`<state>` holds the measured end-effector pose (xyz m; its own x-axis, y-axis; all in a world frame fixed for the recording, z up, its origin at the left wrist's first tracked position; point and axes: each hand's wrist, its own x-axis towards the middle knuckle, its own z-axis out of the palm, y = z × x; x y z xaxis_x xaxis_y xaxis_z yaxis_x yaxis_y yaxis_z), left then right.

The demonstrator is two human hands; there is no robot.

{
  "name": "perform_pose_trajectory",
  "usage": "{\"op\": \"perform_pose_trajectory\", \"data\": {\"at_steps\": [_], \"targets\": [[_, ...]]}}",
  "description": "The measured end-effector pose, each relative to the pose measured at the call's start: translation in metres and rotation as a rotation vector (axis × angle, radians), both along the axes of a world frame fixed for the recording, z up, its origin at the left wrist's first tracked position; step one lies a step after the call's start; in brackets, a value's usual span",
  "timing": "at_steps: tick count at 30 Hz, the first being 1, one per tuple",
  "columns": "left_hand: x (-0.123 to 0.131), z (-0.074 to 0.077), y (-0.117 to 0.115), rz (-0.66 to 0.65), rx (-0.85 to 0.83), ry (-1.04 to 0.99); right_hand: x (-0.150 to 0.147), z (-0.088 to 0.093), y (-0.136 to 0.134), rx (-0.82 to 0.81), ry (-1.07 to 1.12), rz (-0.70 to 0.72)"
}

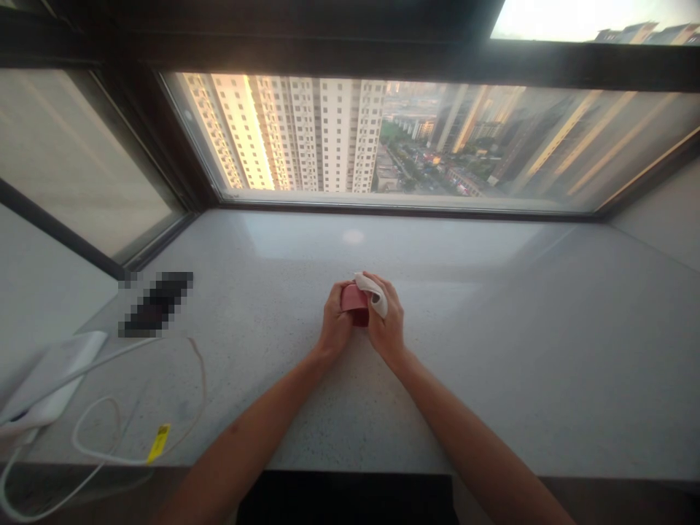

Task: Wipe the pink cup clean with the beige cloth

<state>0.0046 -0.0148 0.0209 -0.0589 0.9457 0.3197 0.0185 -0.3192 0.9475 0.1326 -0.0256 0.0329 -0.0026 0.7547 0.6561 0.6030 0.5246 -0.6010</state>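
Over the middle of the sill, my left hand (335, 321) is closed round the left side of a small pink cup (354, 297). The cup is tilted so that its darker red inside shows toward me. On its right side my right hand (389, 321) grips a folded white cloth (374, 292), which lies against the cup's upper right edge. Fingers of both hands hide the cup's sides, and the far fingertips are out of sight.
A speckled pale windowsill (262, 292) spreads below a dark-framed window (350, 211). At the left lie a pixelated dark object (156, 305), a white box-like device (60, 375) and a looped white cable (82, 430) with a yellow tag (158, 442).
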Motion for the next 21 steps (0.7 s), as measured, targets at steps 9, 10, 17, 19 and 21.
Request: {"op": "perform_pose_trajectory", "data": {"at_steps": [9,10,17,19,21], "targets": [[0.002,-0.015,0.004,-0.100,-0.032,0.027,0.015,-0.003,0.003,0.063,-0.029,-0.033],[0.004,-0.017,0.003,-0.097,-0.015,0.081,0.019,0.000,0.003,0.085,-0.076,-0.043],[0.011,-0.020,-0.002,-0.010,0.139,0.487,0.042,0.021,0.006,0.107,-0.423,-0.006],[0.010,-0.020,-0.004,0.020,0.165,0.453,0.038,0.025,0.006,0.088,-0.476,0.032],[0.009,-0.020,-0.005,0.035,0.188,0.395,0.032,0.029,0.006,0.074,-0.516,0.072]]}}
